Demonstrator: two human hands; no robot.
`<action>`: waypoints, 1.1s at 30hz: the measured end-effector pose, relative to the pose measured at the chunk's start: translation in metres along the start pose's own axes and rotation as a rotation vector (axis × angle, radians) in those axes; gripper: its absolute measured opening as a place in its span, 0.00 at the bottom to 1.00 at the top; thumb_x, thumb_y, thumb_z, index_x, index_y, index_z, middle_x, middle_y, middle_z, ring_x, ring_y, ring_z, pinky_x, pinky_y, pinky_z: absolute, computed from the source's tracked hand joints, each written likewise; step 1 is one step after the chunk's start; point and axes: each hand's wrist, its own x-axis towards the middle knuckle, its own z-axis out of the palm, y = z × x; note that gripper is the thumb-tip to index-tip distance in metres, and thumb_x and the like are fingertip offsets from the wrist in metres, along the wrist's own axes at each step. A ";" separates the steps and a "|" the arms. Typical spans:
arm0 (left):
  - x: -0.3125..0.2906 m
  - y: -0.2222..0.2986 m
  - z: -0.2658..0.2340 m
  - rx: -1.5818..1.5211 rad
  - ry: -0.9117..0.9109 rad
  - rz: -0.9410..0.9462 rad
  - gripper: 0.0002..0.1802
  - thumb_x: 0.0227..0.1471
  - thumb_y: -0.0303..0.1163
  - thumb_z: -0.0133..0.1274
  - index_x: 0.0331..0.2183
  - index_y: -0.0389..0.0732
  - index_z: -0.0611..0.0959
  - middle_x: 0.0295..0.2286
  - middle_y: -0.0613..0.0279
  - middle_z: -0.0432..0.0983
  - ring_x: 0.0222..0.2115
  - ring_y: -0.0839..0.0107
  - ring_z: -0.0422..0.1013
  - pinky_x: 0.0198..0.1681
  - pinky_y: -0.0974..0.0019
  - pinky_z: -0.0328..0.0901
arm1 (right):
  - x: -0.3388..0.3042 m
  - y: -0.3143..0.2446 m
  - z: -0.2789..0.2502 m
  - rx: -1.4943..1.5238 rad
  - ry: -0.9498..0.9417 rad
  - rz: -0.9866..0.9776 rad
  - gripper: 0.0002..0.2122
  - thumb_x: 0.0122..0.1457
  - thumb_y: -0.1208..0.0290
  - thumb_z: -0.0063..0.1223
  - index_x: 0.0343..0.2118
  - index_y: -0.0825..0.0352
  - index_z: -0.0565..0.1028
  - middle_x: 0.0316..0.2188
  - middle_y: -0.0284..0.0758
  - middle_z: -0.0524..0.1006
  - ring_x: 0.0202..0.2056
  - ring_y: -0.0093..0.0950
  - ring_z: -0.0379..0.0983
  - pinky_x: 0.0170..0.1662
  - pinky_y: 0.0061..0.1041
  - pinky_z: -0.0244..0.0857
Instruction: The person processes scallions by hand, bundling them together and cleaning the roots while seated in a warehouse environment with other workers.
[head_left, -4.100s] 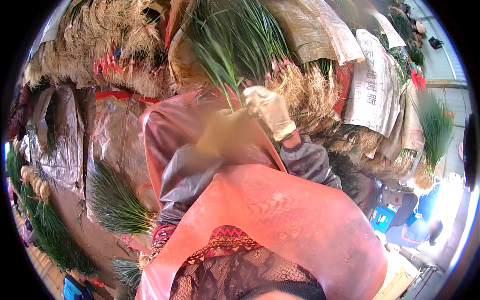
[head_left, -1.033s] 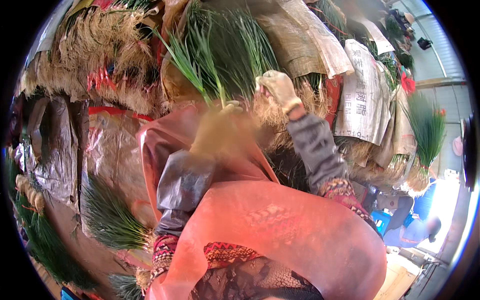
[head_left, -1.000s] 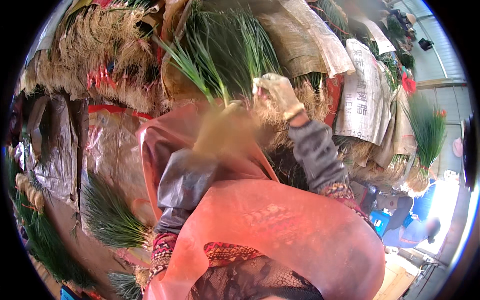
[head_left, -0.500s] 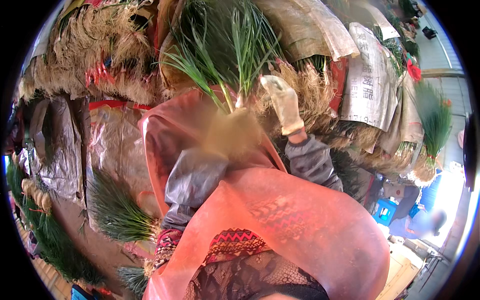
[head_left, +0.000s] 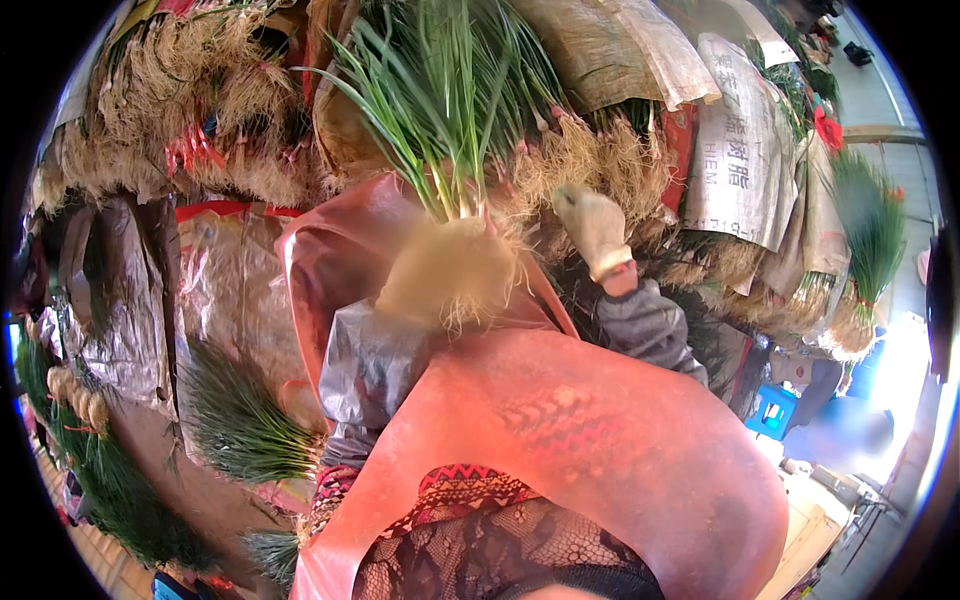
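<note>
A small bunch of green onions (head_left: 445, 160) stands up from my left hand (head_left: 450, 268), leaves pointing away from me and pale roots trailing below. That hand wears a tan glove and is closed around the bunch near its root end; a smudge blurs it. My right hand (head_left: 592, 230), in a cream glove, is held to the right of the bunch with its fingers curled in. Whether anything small is inside those fingers cannot be seen. Just beyond it hang the roots of piled green onions (head_left: 575, 160). A translucent red apron (head_left: 600, 420) covers my lap.
Rooty onion bundles (head_left: 190, 100) are heaped at the far left. Woven sacks (head_left: 735, 150) drape over more at the right. Tied bundles lie beside me (head_left: 245, 415) and stand at the far right (head_left: 865, 240). A blue plastic stool (head_left: 772, 410) is lower right.
My right hand has drawn back toward me and right, away from the leaves, its fingers curling in. More onion stalks and hanging roots now show at my left hand.
</note>
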 end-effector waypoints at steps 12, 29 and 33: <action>0.009 -0.012 -0.017 0.556 0.425 0.231 0.12 0.47 0.21 0.54 0.38 0.36 0.77 0.27 0.61 0.76 0.27 0.73 0.73 0.30 0.72 0.70 | 0.031 -0.060 0.010 0.289 0.048 -0.428 0.18 0.52 0.68 0.52 0.47 0.66 0.73 0.32 0.41 0.79 0.28 0.36 0.77 0.31 0.32 0.71; -0.011 -0.015 -0.005 0.089 0.302 0.070 0.07 0.49 0.24 0.53 0.34 0.35 0.76 0.23 0.62 0.74 0.23 0.73 0.73 0.27 0.70 0.72 | 0.031 -0.044 0.038 1.288 -0.310 0.139 0.12 0.60 0.73 0.49 0.44 0.71 0.73 0.34 0.36 0.77 0.32 0.21 0.73 0.33 0.20 0.69; -0.010 -0.026 -0.025 -0.023 0.286 -0.015 0.06 0.46 0.22 0.56 0.31 0.38 0.77 0.24 0.65 0.74 0.22 0.76 0.71 0.26 0.73 0.66 | 0.032 -0.035 -0.011 1.144 -0.249 0.228 0.15 0.60 0.63 0.52 0.43 0.70 0.76 0.21 0.30 0.77 0.19 0.13 0.68 0.22 0.14 0.63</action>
